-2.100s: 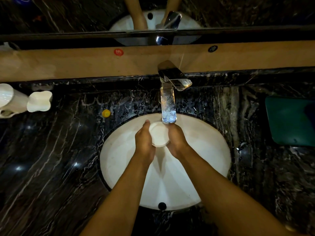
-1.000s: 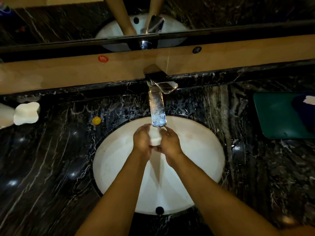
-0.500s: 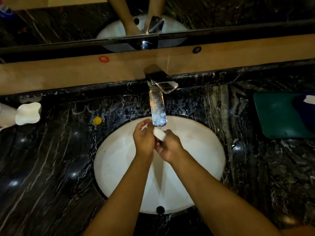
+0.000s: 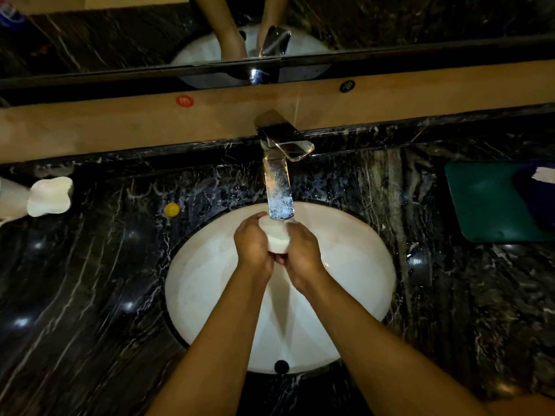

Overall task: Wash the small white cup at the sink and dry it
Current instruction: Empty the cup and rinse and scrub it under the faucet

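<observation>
The small white cup (image 4: 277, 238) is held between both hands over the white sink (image 4: 354, 265), directly under the spout of the chrome tap (image 4: 279, 175). The left hand (image 4: 251, 244) is wrapped round the cup's left side, its fingers curled onto the wall near the rim; the right hand (image 4: 301, 250) is closed on the right side, fingers bent round it — the fingertips of both are mostly hidden behind the cup. The cup is tilted, with its lower end towards the camera, and its opening cannot be made out. Whether water is running from the spout cannot be told with certainty. The sink is set into a dark marble counter (image 4: 90, 295) that is speckled with droplets near the tap. On the counter a small yellow object (image 4: 172, 209) is seen left of the basin, a white wavy-edged container (image 4: 50, 196) lies at the far left, and a green mat (image 4: 495, 202) is placed at the right. A mirror (image 4: 120, 34) is mounted above — the forearms are reflected in it.
</observation>
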